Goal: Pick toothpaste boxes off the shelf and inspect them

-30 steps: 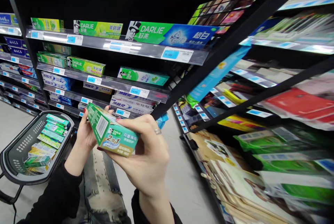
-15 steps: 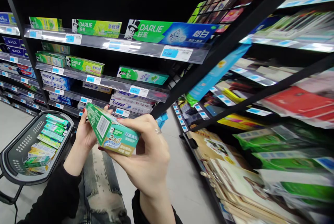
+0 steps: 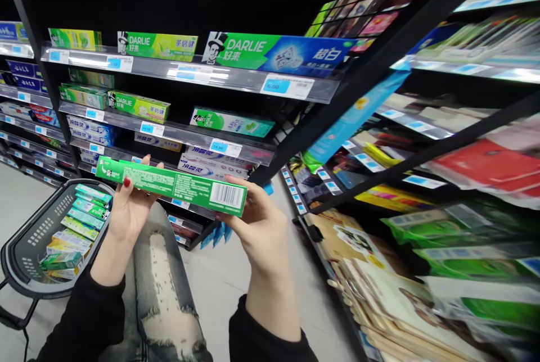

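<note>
Spanning both hands, the green toothpaste box (image 3: 169,185) now lies level and lengthwise before the toothpaste shelves (image 3: 169,69), barcode side up, where earlier it pointed end-on. The left hand (image 3: 126,213) pinches its left end and the right hand (image 3: 261,230) grips the barcode end, so the hands are wider apart than before. The black basket (image 3: 36,232) stays at lower left.

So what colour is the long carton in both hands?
Green cardboard carton, white barcode patch; head view.
</note>
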Tool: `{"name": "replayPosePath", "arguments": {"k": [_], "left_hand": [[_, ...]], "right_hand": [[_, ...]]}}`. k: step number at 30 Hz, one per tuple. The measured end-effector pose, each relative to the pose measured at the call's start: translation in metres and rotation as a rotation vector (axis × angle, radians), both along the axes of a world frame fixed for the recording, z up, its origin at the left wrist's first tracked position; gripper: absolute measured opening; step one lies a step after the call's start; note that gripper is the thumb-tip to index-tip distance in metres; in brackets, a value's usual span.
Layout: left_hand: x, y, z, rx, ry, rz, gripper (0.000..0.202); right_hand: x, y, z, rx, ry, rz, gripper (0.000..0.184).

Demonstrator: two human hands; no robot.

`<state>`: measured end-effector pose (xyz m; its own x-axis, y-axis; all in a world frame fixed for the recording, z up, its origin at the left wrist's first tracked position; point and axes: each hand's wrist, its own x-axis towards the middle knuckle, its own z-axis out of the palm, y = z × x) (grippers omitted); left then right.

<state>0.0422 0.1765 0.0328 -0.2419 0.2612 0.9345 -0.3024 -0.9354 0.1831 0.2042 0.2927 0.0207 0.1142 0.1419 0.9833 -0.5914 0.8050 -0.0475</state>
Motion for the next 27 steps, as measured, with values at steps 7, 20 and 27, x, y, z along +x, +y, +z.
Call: {"name": "replayPosePath", "arguments": {"k": [7, 20, 27], "left_hand": [[0.015, -0.004, -0.006, 0.113, -0.001, 0.207, 0.069], [0.020, -0.005, -0.008, 0.115, 0.011, 0.230, 0.070], [0.021, -0.007, -0.008, 0.083, -0.006, 0.183, 0.058]], "right_hand": [[-0.013, 0.027, -0.001, -0.120, -0.014, 0.139, 0.052], [-0.009, 0.032, -0.005, -0.148, -0.003, 0.124, 0.064], [-0.007, 0.030, -0.006, -0.154, -0.006, 0.133, 0.063]]}}
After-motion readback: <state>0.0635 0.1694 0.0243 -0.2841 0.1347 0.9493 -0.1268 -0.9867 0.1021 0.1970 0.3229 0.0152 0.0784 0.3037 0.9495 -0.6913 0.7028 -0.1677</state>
